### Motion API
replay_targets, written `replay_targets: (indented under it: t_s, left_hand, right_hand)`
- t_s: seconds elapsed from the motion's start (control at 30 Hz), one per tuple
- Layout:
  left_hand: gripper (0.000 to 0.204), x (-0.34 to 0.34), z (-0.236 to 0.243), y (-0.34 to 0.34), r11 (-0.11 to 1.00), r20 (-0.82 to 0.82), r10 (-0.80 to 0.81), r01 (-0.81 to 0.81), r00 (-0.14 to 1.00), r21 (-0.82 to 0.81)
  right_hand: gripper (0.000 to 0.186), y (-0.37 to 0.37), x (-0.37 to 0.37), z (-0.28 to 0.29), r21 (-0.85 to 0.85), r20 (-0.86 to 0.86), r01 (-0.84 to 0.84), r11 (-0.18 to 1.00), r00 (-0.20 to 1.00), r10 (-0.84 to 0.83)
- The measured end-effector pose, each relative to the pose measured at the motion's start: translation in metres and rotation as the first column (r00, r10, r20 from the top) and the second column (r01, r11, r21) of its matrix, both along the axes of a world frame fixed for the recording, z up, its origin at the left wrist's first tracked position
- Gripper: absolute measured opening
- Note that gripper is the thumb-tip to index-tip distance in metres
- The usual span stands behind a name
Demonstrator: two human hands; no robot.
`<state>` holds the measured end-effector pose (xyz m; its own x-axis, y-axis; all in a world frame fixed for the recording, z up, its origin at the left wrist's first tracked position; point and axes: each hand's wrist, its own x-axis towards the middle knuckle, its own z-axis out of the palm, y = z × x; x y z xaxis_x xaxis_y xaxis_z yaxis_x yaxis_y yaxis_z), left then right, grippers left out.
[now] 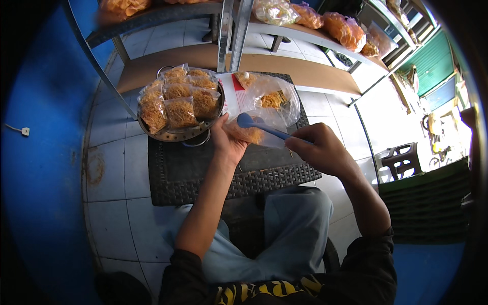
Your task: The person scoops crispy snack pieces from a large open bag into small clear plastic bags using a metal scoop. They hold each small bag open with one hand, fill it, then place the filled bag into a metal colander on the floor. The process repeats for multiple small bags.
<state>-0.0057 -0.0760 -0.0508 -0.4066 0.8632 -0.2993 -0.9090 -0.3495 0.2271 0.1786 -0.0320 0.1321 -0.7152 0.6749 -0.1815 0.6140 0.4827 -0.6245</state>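
My left hand (227, 142) grips a clear plastic bag (249, 134) with orange, crumbly food inside, just right of a round metal tray (178, 136). Several sealed bags of shredded fried snack (180, 113) are piled on that tray. My right hand (317, 150) is closed on the handle of a blue plastic spoon (245, 121), whose head lies over the held bag; whether they touch I cannot tell. Behind my hands an open clear bag with yellow-orange food (273, 100) sits beside a white and red sheet (231, 94) and a small packet (245, 79).
The dark woven-edged table (213, 173) stands before my crossed legs (295, 223). Metal shelves (310, 76) behind it hold several bagged snacks (340, 31). A blue wall (43, 178) is on the left; a dark plastic stool (399, 162) stands at the right.
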Motion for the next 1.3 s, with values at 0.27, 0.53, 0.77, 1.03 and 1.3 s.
replay_targets:
  t_s: [0.27, 0.53, 0.77, 1.03, 1.3]
  left_hand:
    - [0.058, -0.003, 0.012, -0.007, 0.997, -0.040, -0.081, 0.081, 0.996, 0.011]
    - [0.059, -0.006, 0.011, -0.011, 0.988, 0.059, -0.152, 0.152, 0.987, 0.017]
    - [0.060, -0.012, 0.008, -0.012, 0.984, 0.138, -0.177, 0.178, 0.974, 0.008]
    - [0.061, -0.004, 0.006, -0.004, 0.980, 0.005, -0.120, 0.118, 0.993, 0.158]
    - [0.060, 0.002, -0.010, 0.006, 0.995, -0.102, 0.000, 0.010, 0.995, 0.095]
  right_hand:
    - [0.024, -0.004, 0.012, 0.038, 0.089, -0.063, -0.016, 0.996, 0.998, 0.021]
    - [0.034, 0.005, 0.057, 0.023, -0.315, -0.323, 0.226, 0.922, 0.888, -0.328]
    - [0.033, 0.039, 0.043, -0.081, -0.131, -0.211, 0.354, 0.926, 0.903, -0.375]
    - [0.027, 0.058, -0.041, -0.152, 0.653, -0.242, 0.374, 0.658, 0.927, -0.287]
    - [0.019, -0.032, -0.066, -0.141, 0.156, -0.530, 0.320, 0.935, 0.826, -0.194]
